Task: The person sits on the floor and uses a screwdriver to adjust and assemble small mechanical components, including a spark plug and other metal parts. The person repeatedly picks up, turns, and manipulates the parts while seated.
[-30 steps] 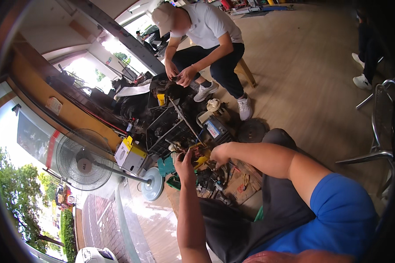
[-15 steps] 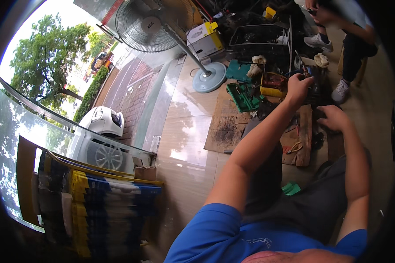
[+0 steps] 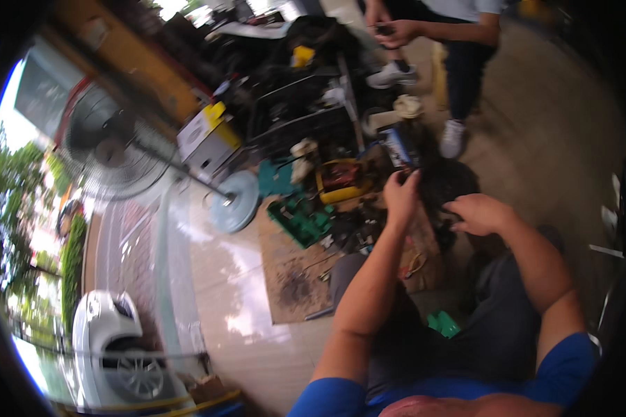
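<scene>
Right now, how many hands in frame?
4. Wearer's left hand and right hand are on a dark blurred object low in the middle; another person's two hands are together at top. Others may be hidden.

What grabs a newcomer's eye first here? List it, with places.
The person's two bare arms reach up from the lower edge, left hand and right hand at a dark blurred object on the floor. Left of them lie a yellow tool case and green parts on brown cardboard. Farther left stands a pedestal fan, and another person's hands show at top.
</scene>
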`<move>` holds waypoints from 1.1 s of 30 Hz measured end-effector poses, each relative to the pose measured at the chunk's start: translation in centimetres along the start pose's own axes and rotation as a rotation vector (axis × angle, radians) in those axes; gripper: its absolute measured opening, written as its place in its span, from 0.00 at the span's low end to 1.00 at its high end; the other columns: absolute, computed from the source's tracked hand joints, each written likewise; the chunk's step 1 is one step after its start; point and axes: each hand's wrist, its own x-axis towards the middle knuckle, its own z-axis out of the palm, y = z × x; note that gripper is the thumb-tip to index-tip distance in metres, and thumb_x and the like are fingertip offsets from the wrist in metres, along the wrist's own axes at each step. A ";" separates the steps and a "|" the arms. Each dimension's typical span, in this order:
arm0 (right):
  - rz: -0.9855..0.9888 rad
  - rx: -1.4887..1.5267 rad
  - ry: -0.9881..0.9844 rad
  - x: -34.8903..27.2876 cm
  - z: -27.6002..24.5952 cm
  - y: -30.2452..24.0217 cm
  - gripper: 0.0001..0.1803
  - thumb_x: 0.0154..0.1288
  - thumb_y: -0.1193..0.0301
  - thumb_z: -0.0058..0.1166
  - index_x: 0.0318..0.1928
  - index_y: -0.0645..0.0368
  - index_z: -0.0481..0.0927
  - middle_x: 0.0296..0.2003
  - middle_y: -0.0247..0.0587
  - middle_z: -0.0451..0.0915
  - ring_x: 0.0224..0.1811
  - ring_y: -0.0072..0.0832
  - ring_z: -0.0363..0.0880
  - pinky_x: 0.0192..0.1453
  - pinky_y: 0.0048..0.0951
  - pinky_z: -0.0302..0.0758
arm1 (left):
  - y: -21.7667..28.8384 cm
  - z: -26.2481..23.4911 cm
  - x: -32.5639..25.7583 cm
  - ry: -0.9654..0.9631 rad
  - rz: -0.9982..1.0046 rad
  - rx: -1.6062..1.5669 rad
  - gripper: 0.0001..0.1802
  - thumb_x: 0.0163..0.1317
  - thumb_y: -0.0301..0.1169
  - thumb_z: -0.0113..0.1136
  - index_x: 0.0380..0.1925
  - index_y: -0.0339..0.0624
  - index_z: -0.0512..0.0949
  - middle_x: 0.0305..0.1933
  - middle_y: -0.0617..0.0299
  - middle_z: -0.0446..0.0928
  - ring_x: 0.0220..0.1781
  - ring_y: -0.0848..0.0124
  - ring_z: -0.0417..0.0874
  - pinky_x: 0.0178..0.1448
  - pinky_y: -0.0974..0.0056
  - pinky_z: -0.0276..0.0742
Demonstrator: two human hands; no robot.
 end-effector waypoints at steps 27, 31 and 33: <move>-0.025 0.206 0.053 -2.9 4.7 1.9 0.23 0.62 0.63 0.61 0.55 0.60 0.77 0.43 0.56 0.82 0.49 0.52 0.80 0.53 0.47 0.76 | -0.8 0.2 -13.0 -0.518 -0.217 -0.625 0.22 0.70 0.26 0.56 0.63 0.37 0.68 0.52 0.54 0.79 0.50 0.60 0.84 0.53 0.55 0.83; -0.028 0.118 -0.132 -2.7 5.6 1.7 0.26 0.63 0.61 0.61 0.59 0.59 0.76 0.43 0.56 0.81 0.50 0.51 0.80 0.54 0.47 0.76 | -2.4 -1.0 -12.8 -0.443 -0.277 -0.571 0.26 0.66 0.26 0.63 0.63 0.38 0.69 0.49 0.57 0.79 0.46 0.63 0.83 0.46 0.59 0.82; -0.036 0.105 -0.167 -2.7 5.2 1.9 0.27 0.63 0.62 0.61 0.60 0.60 0.75 0.43 0.55 0.81 0.50 0.51 0.80 0.54 0.47 0.76 | -3.3 -1.1 -12.3 -0.419 -0.289 -0.527 0.28 0.64 0.27 0.65 0.63 0.38 0.69 0.47 0.59 0.79 0.42 0.66 0.83 0.40 0.65 0.79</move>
